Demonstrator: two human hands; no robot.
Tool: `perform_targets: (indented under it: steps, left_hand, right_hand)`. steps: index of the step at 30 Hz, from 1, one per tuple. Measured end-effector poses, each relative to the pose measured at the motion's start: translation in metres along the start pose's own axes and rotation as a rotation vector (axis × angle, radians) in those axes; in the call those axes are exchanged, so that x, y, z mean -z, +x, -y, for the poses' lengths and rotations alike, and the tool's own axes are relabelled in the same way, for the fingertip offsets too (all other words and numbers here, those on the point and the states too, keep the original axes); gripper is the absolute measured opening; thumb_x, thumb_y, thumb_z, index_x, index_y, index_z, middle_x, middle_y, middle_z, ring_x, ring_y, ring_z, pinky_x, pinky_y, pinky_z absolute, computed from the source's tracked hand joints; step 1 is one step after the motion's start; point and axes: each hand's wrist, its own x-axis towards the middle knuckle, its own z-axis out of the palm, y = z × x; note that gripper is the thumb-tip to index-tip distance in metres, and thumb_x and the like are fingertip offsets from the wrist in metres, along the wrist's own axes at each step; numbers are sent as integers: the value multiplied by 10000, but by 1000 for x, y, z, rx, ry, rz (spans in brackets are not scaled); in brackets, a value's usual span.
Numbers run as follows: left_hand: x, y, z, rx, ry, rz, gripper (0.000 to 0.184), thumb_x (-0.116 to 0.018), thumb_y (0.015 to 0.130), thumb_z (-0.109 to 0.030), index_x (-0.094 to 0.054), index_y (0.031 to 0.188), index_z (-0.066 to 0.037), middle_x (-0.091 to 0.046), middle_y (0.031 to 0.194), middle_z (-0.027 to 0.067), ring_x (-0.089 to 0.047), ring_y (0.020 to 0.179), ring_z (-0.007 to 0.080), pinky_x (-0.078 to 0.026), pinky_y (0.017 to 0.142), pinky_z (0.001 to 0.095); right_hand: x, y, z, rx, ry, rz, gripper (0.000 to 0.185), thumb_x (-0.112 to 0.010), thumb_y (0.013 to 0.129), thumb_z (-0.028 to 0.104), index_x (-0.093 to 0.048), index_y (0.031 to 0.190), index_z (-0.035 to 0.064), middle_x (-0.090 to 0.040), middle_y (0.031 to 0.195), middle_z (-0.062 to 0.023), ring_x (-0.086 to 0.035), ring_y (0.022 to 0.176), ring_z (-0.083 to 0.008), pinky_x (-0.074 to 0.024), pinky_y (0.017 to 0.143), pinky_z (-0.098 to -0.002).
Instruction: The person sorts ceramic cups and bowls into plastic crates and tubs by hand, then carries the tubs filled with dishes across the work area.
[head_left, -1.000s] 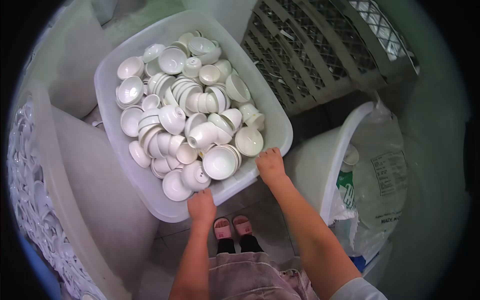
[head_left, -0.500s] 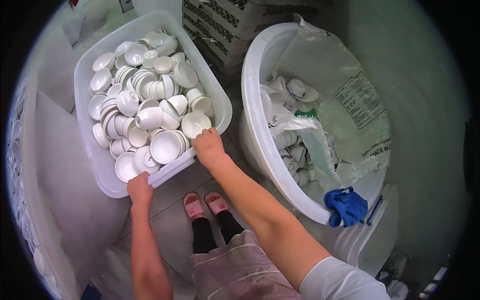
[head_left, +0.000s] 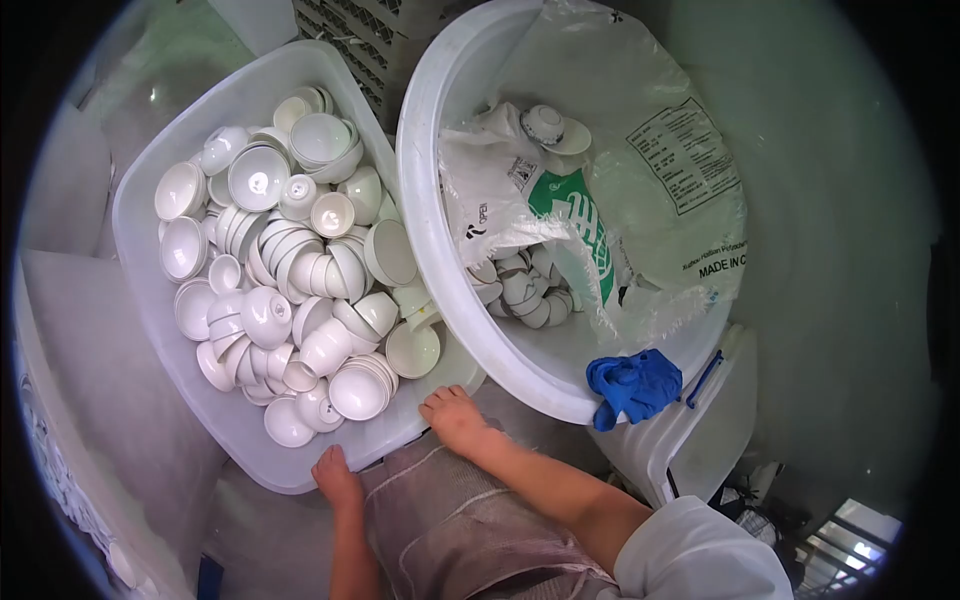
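Note:
A white plastic tub [head_left: 138,285] full of white bowls [head_left: 318,278] fills the left and centre of the view. The bowls lie jumbled, some nested in stacks, others on their sides or upside down. Around the near rim of this tub are closed the fingers of my left hand [head_left: 338,480], at its left part. Further right on the same rim, my right hand [head_left: 456,420] is curled over the edge. The near side of the tub is close against my apron [head_left: 430,510].
A big round tub [head_left: 420,190] stands to the right, touching or overlapping the bowl tub's side. Inside are a printed plastic sack [head_left: 665,235] and more bowls [head_left: 530,295]. A blue cloth or glove [head_left: 635,385] hangs on its rim. Lattice crates [head_left: 350,45] are behind.
The tub of bowls has come nearer to my body, both hands still on its rim. My feet are now hidden. The round tub appears further left in view.

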Motion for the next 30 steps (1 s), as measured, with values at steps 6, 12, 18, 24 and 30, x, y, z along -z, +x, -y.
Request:
perform_targets:
  steps: [6,12,18,24,30]
  left_hand:
    - [11,7,-10,4,95,38,278,-618,723,-22,-652,995,-71,-656,976,99,-598,975,309,-410,872,426]
    - [10,15,-10,35,130,122,342,-665,691,-32,-643,1028,-88,-651,1049,90,-585,1035,297,-406,922,433]
    - [61,29,6,86,62,473,572,-722,671,-135,-617,1233,-135,-584,1300,119,-514,1238,313,-364,1061,456]
    - [274,52,-180,-52,-576,-374,317,-571,931,-134,-617,1211,6,-657,1175,155,-601,1122,246,-438,979,366]
    - [349,187,-503,-660,-515,-612,369,-568,962,-309,-646,1198,-36,-671,1159,121,-598,1099,245,-427,969,338]
  right_hand:
    - [139,-9,58,83,365,-143,475,-671,736,79,-593,1201,27,-589,1225,-144,-531,1187,-292,-416,1002,-433]
    - [300,-57,-89,-238,-351,-599,620,-732,720,35,-522,1304,25,-524,1326,-170,-492,1222,-353,-401,1008,-435]
    - [389,-134,-166,-356,-439,-578,446,-690,807,94,-582,1235,34,-603,1233,-135,-546,1149,-321,-427,978,-402]
    - [447,-111,-271,-499,67,-448,454,-652,867,236,-588,1280,59,-619,1237,-149,-559,1166,-319,-442,985,-378]
    - [420,1,-433,-388,17,-278,615,-678,832,384,-521,1380,153,-499,1412,-127,-456,1303,-298,-373,1068,-440]
